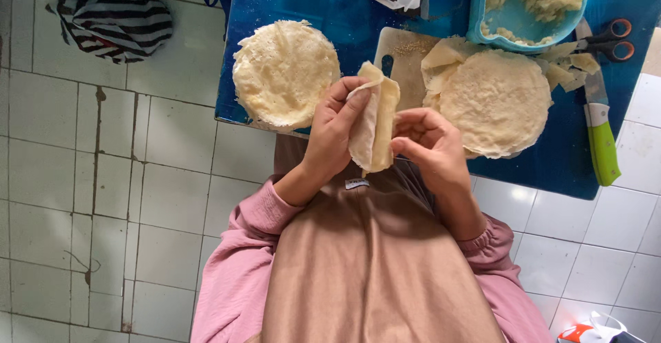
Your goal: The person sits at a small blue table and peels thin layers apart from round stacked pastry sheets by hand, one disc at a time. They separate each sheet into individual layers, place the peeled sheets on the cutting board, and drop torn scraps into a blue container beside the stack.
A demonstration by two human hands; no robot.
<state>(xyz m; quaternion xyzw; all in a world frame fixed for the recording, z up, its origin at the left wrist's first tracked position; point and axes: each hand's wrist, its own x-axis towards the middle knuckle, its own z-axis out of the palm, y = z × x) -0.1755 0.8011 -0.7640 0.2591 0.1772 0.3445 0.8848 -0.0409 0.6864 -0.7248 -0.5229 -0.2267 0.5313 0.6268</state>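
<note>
I see my left hand (pixel 334 126) and right hand (pixel 427 143) close together, both pinching a folded pastry wrapper (pixel 375 119) above my lap, just before the blue tabletop (pixel 330 12). Two round wrapper stacks (pixel 286 71) lie there, near a green-handled knife (pixel 600 126).

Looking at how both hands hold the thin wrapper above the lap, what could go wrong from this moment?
The folded wrapper looks very thin and is pinched by the left hand and right hand, so it might tear. It is held off the blue table, over the lap, so a slip could drop it onto clothing. The right stack of wrappers overhangs the table edge and may slide off.
</note>
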